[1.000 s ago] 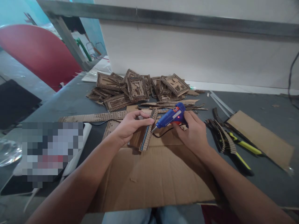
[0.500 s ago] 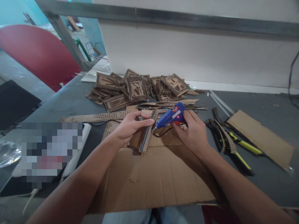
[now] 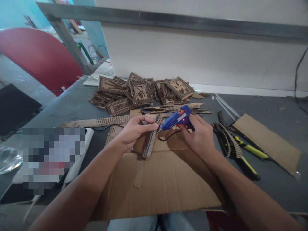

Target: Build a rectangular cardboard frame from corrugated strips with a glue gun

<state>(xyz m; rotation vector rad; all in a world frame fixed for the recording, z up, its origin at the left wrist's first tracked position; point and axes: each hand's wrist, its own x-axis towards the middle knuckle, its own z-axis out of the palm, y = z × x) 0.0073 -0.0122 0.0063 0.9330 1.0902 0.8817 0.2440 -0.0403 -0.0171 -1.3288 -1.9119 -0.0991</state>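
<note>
Denim covers the lap [image 3: 134, 223] at the near edge; beyond it, a cardboard sheet [image 3: 158, 189] lies on the table [image 3: 276, 195]. Over the sheet's far part, the left hand [image 3: 134, 131] grips the piece [image 3: 151, 148], a small brown panel held tilted, with a ribbed edge facing right and a blue line running along it. The right hand [image 3: 201, 136] is wrapped around a blue glue gun [image 3: 176, 120], whose red light is lit; its nozzle points at the ribbed edge, though whether it touches cannot be told. To the right, black-and-yellow handles [image 3: 250, 167] lie partly covered by curved strips [image 3: 229, 138], with a plain panel [image 3: 269, 141] beside them. Farther back, loose strips [image 3: 178, 109] lie before a pile [image 3: 141, 93] of rimmed panels, with a white board [image 3: 192, 57] behind. Judged by this arrangement, the work is well advanced: many panels appear already edged, and the held piece seems to have at least one ribbed side in place. Its gluing looks unfinished, while the loose strips and plain panel suggest material yet unused; the exact number remaining cannot be told.
</note>
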